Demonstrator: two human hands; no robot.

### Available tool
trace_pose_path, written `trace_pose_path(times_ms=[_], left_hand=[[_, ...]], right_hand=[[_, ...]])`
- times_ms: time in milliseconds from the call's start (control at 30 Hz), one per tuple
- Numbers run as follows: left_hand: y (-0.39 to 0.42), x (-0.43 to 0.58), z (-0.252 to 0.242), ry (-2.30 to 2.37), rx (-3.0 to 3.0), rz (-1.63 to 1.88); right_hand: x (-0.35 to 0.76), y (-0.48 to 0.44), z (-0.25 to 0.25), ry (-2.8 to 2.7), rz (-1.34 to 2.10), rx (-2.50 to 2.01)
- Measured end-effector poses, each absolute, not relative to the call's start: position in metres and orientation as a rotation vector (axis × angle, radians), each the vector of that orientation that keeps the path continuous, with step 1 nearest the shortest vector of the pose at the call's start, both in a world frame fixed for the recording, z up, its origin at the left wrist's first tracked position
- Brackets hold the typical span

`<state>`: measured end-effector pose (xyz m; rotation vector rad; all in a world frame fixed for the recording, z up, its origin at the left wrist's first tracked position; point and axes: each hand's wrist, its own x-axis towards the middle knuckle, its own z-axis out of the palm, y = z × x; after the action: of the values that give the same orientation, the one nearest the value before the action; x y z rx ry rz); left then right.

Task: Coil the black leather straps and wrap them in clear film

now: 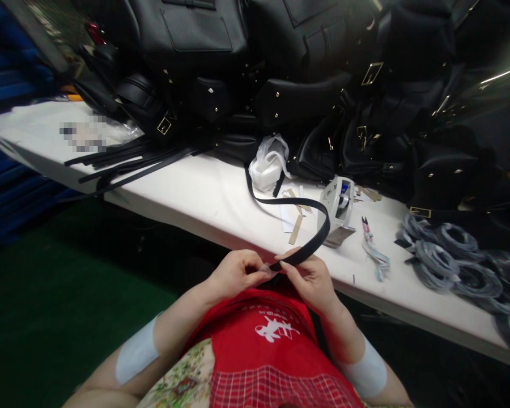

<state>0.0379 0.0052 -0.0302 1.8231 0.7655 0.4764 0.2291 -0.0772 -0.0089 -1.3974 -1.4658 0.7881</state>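
A long black strap (317, 241) comes up from the table in a wide curve, and its near end is between my hands in front of the red apron. My right hand (313, 277) pinches the strap close to this end, thumb on top. Right beside it, my left hand (240, 275) is closed, thumb and fingers pinching a small piece of clear film (265, 268) at the strap's tip. Whether the film is wrapped around the strap I cannot tell. The strap's far part runs back past a white plastic bag (268, 164).
A tape dispenser (339, 209) stands by the strap's curve, near brown paper strips (296, 228). Right of it lie red-handled snippers (366, 228) and several wrapped strap coils (436, 263). Black bags (195, 28) fill the back; loose straps (123, 158) lie at left.
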Motion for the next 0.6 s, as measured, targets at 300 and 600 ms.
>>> trace_pose_path(times_ms=[300, 600], left_hand=[[-0.009, 0.053, -0.042, 0.786, 1.874, 0.602], [-0.015, 0.057, -0.059, 0.854, 1.991, 0.769]], right_hand=[[0.229, -0.071, -0.027, -1.299, 0.956, -1.345], [0.220, -0.052, -0.046, -0.977, 0.956, -1.279]])
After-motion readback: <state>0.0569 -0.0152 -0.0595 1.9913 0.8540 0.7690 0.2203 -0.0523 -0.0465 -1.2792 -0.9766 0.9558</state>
